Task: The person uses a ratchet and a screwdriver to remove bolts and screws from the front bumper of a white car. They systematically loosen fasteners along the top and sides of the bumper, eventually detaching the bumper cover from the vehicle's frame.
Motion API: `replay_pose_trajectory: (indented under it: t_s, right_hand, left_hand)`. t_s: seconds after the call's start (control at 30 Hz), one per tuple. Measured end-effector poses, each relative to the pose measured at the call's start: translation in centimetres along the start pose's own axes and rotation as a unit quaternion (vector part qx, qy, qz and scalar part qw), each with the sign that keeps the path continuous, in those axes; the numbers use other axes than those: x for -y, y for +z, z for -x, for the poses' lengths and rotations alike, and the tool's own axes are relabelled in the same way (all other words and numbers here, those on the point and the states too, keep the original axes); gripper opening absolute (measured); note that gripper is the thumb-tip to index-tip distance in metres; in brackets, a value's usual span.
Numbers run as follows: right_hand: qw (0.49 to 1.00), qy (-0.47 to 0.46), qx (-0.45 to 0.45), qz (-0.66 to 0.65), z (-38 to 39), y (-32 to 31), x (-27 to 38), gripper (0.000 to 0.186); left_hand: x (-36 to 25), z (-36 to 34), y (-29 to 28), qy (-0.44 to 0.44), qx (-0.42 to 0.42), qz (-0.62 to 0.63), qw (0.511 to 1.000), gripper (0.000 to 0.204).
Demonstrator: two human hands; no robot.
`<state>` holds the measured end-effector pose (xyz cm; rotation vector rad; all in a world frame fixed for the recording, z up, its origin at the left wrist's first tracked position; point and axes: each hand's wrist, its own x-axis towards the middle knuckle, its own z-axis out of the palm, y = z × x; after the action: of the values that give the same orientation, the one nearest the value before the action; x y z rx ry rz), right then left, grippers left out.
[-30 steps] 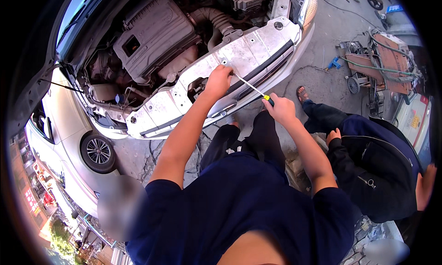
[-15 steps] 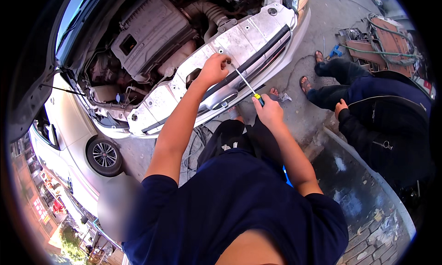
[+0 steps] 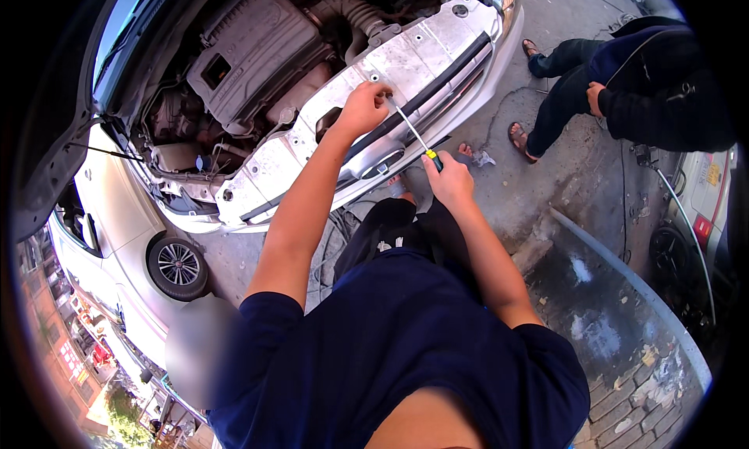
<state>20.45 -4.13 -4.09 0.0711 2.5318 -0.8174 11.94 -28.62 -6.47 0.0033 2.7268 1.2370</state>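
My right hand [image 3: 449,180] is closed around the yellow-and-dark handle of a screwdriver [image 3: 413,129], whose long thin shaft reaches up and left to the white front panel [image 3: 425,59] of a car with its bonnet raised. My left hand [image 3: 363,106] is at that panel beside the screwdriver's tip, fingers curled together; what they hold, if anything, is too small to make out. A black strip [image 3: 460,67] runs along the panel's front. Behind it lie the engine cover [image 3: 257,67] and a ribbed intake hose [image 3: 343,16].
A person in dark clothes [image 3: 640,90] walks at upper right. More feet [image 3: 466,150] show near the bumper. A silver car [image 3: 125,207] stands at left, another car [image 3: 706,191] at far right. Cables [image 3: 335,230] lie on the ground; a curved pale edging [image 3: 624,269] runs at lower right.
The person at right has moved up and away along the bumper side, uncovering ground, edging and the car behind. My hands and the screwdriver sit slightly higher in the picture.
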Motion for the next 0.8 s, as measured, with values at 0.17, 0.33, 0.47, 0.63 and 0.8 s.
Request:
replay_pose_trajectory:
  t_s: [0.17,0.33,0.47,0.63,0.8]
  right_hand:
    - [0.999,-0.016,-0.029,-0.001,0.7,0.8,0.0,0.046]
    - [1.000,-0.001,-0.026,-0.018,0.7,1.5,-0.2,0.048]
    - [0.998,0.013,-0.005,-0.056,0.8,1.5,-0.1,0.049]
    - [0.998,0.014,-0.010,-0.063,1.1,1.4,0.4,0.049]
    - [0.999,0.012,-0.016,-0.047,1.0,1.2,0.7,0.049]
  left_hand:
    - [0.4,-0.2,-0.2,0.001,0.003,-0.006,1.000,0.034]
    - [0.3,-0.1,0.1,-0.002,-0.003,0.016,1.000,0.031]
    - [0.7,-0.1,0.1,-0.003,0.001,0.015,1.000,0.033]
    - [0.6,-0.2,0.1,-0.002,0.003,0.006,1.000,0.034]
    - [0.4,0.0,0.1,-0.006,-0.005,0.020,1.000,0.034]
